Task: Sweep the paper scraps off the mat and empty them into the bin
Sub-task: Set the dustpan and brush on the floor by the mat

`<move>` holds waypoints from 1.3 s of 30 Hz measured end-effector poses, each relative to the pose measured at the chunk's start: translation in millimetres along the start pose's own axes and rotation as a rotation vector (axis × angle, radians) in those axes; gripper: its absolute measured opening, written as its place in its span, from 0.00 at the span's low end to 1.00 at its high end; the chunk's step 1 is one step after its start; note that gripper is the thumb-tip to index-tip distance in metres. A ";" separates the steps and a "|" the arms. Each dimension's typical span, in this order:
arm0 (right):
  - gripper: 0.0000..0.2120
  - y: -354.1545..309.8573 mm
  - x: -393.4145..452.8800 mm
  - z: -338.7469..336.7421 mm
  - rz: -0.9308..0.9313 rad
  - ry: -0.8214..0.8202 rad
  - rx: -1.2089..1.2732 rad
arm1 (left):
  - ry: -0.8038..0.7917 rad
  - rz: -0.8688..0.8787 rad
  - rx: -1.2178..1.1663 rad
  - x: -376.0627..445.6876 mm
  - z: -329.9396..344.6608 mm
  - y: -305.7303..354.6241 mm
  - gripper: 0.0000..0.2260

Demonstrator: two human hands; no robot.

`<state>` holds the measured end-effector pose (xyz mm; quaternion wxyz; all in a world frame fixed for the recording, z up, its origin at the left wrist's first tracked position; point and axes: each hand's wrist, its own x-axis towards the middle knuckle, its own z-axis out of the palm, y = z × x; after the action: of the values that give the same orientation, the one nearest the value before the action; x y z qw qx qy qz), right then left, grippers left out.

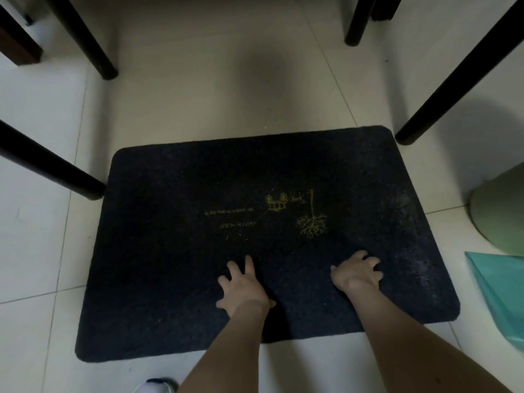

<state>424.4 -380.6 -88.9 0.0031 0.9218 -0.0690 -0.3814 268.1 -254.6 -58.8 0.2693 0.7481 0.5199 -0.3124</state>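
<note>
A dark navy mat (175, 251) with a small yellow plant print lies on the pale tiled floor. My left hand (243, 287) lies on the mat's near middle with its fingers spread. My right hand (357, 275) also rests on the mat, a little to the right, with its fingers bent and the tips touching the pile. Neither hand holds anything. A few tiny pale specks show on the mat; no larger paper scraps are visible. A pale green bin (499, 214) stands at the right edge, and a teal dustpan (502, 296) lies on the floor in front of it.
Black furniture legs stand around the mat: one at its left edge (56, 168), one at its far right corner (442, 89), and others further back (85, 38). A white shoe (154, 385) shows at the bottom edge.
</note>
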 end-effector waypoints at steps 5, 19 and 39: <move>0.43 5.9 1.3 -1.1 -0.008 0.005 -0.003 | -0.013 0.007 0.012 -4.9 2.3 0.0 0.51; 0.41 9.7 -1.3 1.7 -0.031 0.013 -0.012 | -0.004 -0.011 0.026 -4.5 6.3 2.1 0.51; 0.41 23.3 -1.2 1.8 -0.031 -0.003 -0.068 | 0.002 -0.001 0.029 -18.0 20.1 -0.5 0.50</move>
<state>419.5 -403.4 -88.0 0.0285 0.9216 -0.0418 -0.3848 259.1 -280.1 -58.7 0.2576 0.7520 0.5160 -0.3193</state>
